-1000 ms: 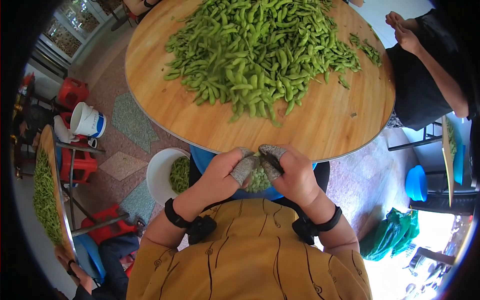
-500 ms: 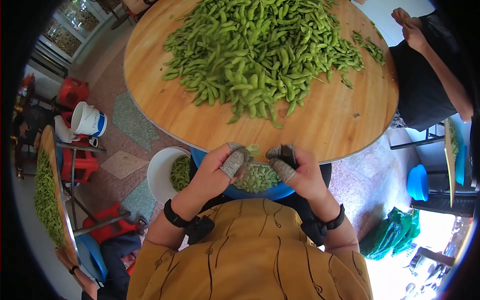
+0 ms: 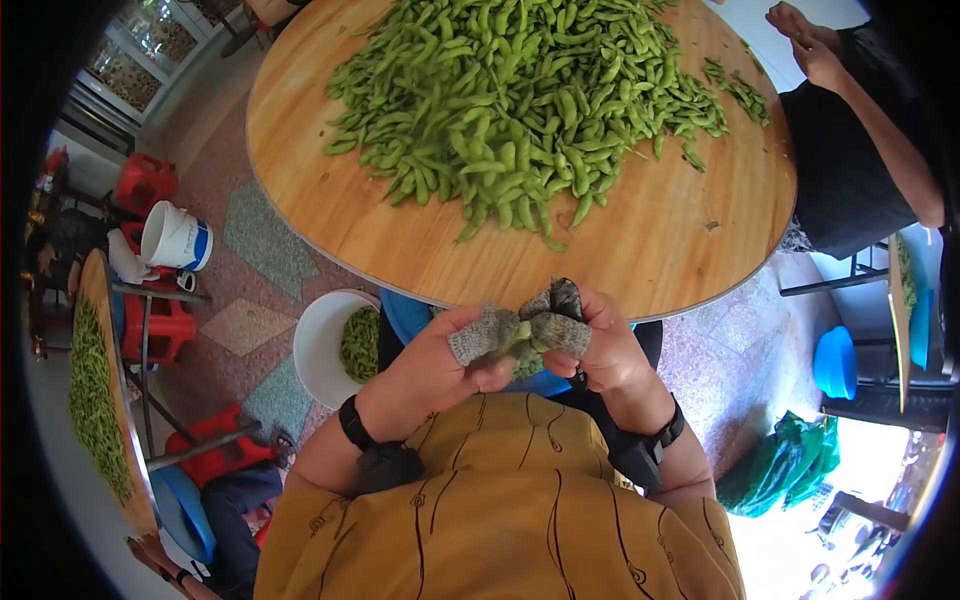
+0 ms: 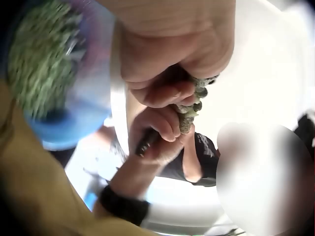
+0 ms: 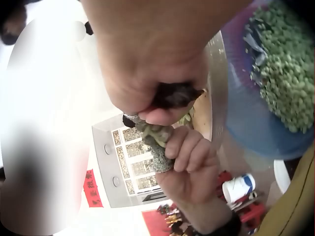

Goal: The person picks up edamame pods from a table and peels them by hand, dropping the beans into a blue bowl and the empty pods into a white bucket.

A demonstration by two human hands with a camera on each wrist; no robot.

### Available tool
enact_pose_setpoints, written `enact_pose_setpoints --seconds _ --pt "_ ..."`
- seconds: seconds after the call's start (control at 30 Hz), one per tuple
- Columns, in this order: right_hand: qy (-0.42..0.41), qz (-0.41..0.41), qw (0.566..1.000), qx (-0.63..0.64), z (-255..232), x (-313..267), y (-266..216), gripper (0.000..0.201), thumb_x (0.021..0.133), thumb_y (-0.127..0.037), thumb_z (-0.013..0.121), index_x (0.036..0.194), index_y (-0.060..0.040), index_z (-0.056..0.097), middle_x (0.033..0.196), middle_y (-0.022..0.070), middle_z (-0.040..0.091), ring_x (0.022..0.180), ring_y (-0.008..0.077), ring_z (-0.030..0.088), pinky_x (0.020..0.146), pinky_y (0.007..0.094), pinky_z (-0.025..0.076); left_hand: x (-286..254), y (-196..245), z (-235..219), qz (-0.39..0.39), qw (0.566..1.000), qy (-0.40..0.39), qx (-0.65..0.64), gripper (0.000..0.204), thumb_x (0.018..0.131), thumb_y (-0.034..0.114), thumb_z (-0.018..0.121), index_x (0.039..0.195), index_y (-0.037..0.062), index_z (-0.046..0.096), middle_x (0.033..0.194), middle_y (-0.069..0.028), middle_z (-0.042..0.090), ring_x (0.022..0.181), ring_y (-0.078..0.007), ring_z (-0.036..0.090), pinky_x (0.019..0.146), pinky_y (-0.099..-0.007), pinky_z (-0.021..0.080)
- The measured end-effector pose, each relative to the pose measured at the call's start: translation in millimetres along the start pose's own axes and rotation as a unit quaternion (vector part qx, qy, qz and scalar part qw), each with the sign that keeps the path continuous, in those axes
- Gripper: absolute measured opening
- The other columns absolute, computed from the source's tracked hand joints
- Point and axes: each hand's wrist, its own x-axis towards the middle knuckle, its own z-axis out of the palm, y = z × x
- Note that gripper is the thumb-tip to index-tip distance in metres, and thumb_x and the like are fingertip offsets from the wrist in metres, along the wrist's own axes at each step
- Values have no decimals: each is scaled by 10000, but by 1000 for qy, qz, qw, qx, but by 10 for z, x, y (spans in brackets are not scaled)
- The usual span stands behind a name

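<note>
In the head view both hands meet just off the table's near edge, thumbs and fingertips in grey knitted finger covers. My left hand (image 3: 425, 362) and right hand (image 3: 612, 350) pinch a green edamame pod (image 3: 523, 333) between them. The pod (image 5: 157, 132) also shows among the covered fingertips in the right wrist view. Tucked in the curled right fingers is a slim dark object (image 4: 146, 142); I cannot tell what it is. Below the hands, a blue basin (image 5: 253, 145) holds shelled beans (image 5: 290, 78) and a bit of clear plastic.
A large pile of edamame pods (image 3: 500, 120) covers much of the round wooden table (image 3: 350, 235). On the floor at left stands a white bucket (image 3: 315, 345) with pods inside. Another person (image 3: 850, 150) works at the table's right side. A green bag (image 3: 785, 470) lies at lower right.
Half a second ago the hands were apart, with a green pod at the left fingertips and the beans visible between them. Now they have come together on the pod, hiding most of the beans.
</note>
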Motion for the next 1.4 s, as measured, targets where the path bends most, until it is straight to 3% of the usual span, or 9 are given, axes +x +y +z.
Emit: enact_pose_setpoints --seconds 0.1,0.27,0.47,0.77,0.93,1.03,1.1,1.3,1.4 --pt "9 21 998 54 0 -34 26 176 898 -174 650 984 -24 617 631 -6 533 492 70 453 448 200 325 24 -64 -78 -78 975 -88 -186 119 923 143 603 949 29 624 708 -62 586 551 -134 505 495 -246 368" --pt "87 81 991 -53 58 -41 -13 182 894 -203 645 937 -29 612 613 -12 506 491 77 441 438 206 313 43 -77 -19 104 963 -13 250 257 945 265 600 982 13 628 736 -37 630 592 -92 575 555 -218 460" --pt "52 76 995 -44 -42 -61 -4 171 891 -191 640 934 -29 610 617 -10 511 492 81 436 447 214 325 36 126 -21 -70 975 -12 210 194 936 190 610 958 0 640 729 -51 650 564 -94 597 487 -221 482" --pt "168 -62 938 -297 63 -140 111 148 885 -81 641 987 16 595 733 4 587 616 66 516 552 229 427 64 -49 -3 62 934 71 346 183 944 157 577 1015 -2 632 743 -39 646 596 -83 606 530 -219 492" --pt "133 -42 926 -351 -41 -205 268 150 852 -41 651 963 43 594 820 72 646 749 96 582 672 258 489 -16 -141 -87 -30 939 47 340 179 940 141 558 1027 -4 617 771 -28 642 624 -81 604 541 -224 487" --pt "127 -102 897 -410 -42 -174 383 149 794 -31 671 885 42 579 803 151 635 724 208 628 660 315 501 36 -310 -177 -22 928 44 370 140 934 106 545 1010 10 611 765 -22 633 618 -78 581 539 -227 466" --pt "112 -245 738 -618 -46 -158 413 168 744 -38 695 816 21 556 701 147 579 614 327 573 558 383 459 93 -424 -241 -5 923 52 382 110 929 74 536 994 23 609 755 -18 624 604 -70 559 532 -225 444" --pt "153 -183 730 -641 -81 -211 468 199 715 -78 694 748 12 520 713 213 551 652 404 556 565 428 449 192 -654 -501 20 903 45 427 98 900 80 557 948 4 597 783 -26 620 672 -107 555 603 -259 451" --pt "177 -129 732 -645 -89 -245 466 186 664 -43 652 785 12 522 764 225 578 739 420 582 633 453 484 179 -548 -481 89 768 40 633 99 897 65 567 964 -2 596 849 -43 639 732 -136 578 643 -283 467"
